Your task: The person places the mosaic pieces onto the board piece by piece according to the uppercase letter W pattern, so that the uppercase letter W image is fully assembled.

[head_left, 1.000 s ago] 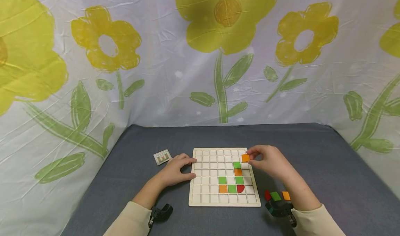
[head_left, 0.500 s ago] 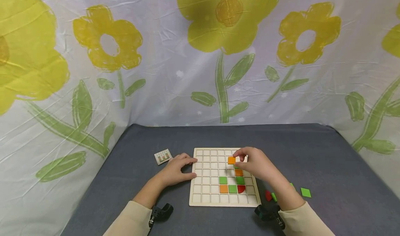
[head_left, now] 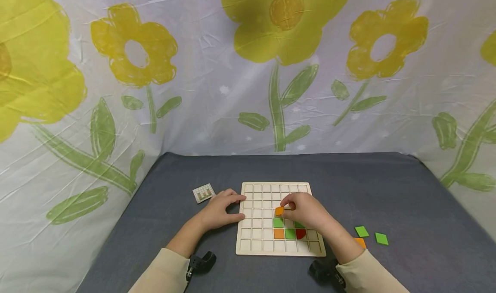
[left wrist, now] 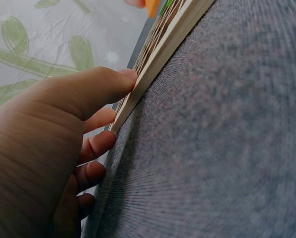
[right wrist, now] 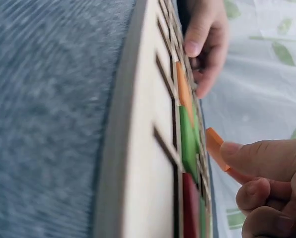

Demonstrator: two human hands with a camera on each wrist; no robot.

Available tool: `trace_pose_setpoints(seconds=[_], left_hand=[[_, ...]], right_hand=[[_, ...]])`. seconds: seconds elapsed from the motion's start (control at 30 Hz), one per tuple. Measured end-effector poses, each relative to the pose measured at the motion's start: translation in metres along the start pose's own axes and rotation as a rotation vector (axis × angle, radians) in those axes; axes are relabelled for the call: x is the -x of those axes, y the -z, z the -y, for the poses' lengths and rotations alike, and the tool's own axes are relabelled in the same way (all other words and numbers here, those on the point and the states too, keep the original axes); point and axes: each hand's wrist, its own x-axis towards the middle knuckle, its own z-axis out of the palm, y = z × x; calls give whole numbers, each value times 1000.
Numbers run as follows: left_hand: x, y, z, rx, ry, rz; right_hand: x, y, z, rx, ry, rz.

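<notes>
Between thumb and fingertips, my right hand (head_left: 306, 210) pinches an orange square tile (head_left: 279, 211). It is tilted just above the gridded wooden board (head_left: 252, 245), over the cell behind a green tile (head_left: 278, 223). In the right wrist view the held orange tile (right wrist: 216, 148) stands clear of the board. My left hand (head_left: 220, 211) rests its thumb and forefinger, spread apart, on the board's left edge. An orange tile (head_left: 279, 233), another green tile (head_left: 290, 234) and a red rounded tile (head_left: 300, 234) lie in one row of cells. My right hand covers part of the board behind them.
A small pattern card (head_left: 203, 193) lies left of the board, beside my left hand. Loose green tiles (head_left: 381, 238) and an orange tile (head_left: 360, 242) are on the dark cloth (head_left: 418, 258) at right, the orange one partly behind my right forearm.
My right hand has carried the orange tile left and toward me, from the board's upper right corner to near its middle. My left hand has stayed at the board's edge.
</notes>
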Motion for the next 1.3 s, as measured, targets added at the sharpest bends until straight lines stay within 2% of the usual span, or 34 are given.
trace_pose_setpoints(seconds=[0.4, 0.6, 0.87, 1.07, 1.3], left_hand=[[0, 1, -1, 4, 10, 2], [0, 1, -2, 14, 5, 6], [1, 1, -2, 19, 2, 6], [0, 2, -5, 15, 10, 9], [1, 1, -2, 0, 2, 4]], right_hand=[[-1, -8, -4, 40, 12, 3], [0, -8, -4, 102, 15, -11], [2, -8, -3, 137, 49, 40], [4, 0, -5, 122, 87, 76], [8, 23, -14, 51, 91, 58]])
